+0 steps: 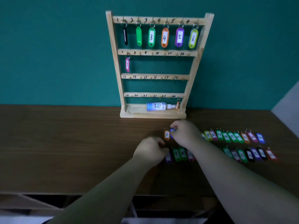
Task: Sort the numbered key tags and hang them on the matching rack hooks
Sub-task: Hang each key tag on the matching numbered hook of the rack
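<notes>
Both forearms reach in from the bottom edge over the brown table [72, 151]. left hand [150, 151]: fingers curled, knuckles up, right at the left end of the near row of tags [242, 155], touching or just beside purple tag 8 [168, 156]; can't tell if it grips anything. Near row runs right: green 9, green 10, a pink one, then a blurred mix of green, pink, black, purple, red. right hand [186, 135]: thumb and fingers pinching a blue tag [172, 133] by its ring end, at the left end of the far row of tags [226, 136]. orange tag 8 [167, 135] lies flat just left of it. Behind, the wooden rack [196, 67] stands against the teal wall [56, 54]. Hooks 1 to 6 each carry a tag, pink tag 7 [127, 64] hangs on hook 7, and hooks 8 to 23 are bare. A white bottle [156, 106] lies in the base tray, with a small orange tag under hook 24.
</notes>
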